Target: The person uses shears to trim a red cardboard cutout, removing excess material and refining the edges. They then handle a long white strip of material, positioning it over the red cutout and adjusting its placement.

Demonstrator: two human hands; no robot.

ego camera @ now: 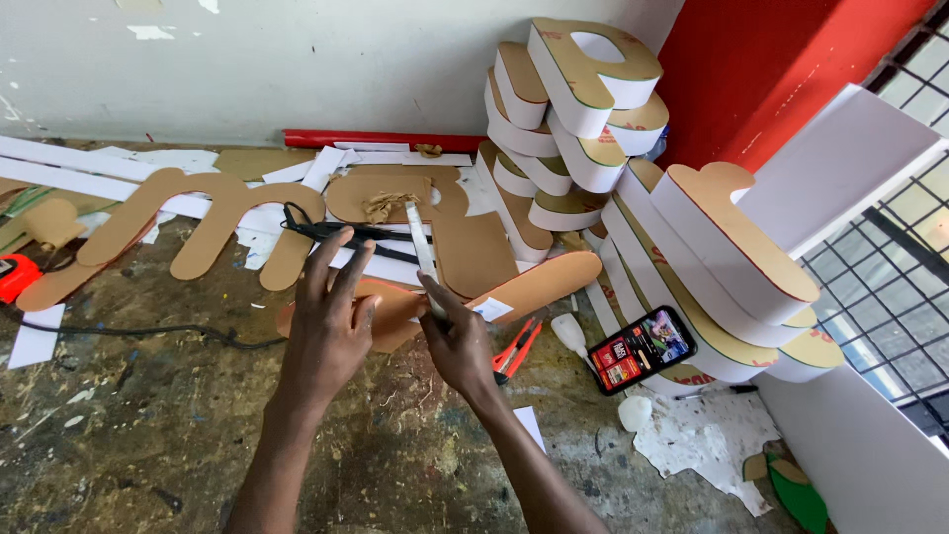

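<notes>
Brown cutout (395,307) under open left hand (331,321) | right hand (457,341) pinches white strip (423,252) | stacked letters (583,89) behind

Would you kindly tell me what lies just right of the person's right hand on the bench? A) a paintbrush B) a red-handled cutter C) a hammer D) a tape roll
B: a red-handled cutter lies on the bench beside the right hand.

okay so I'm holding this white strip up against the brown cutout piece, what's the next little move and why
Probably press the white strip down along the curved edge of the brown cutout. The right hand pinches the strip near its lower end while most of it stands free above the piece, and the left hand lies flat on the cutout, steadying it.
</notes>
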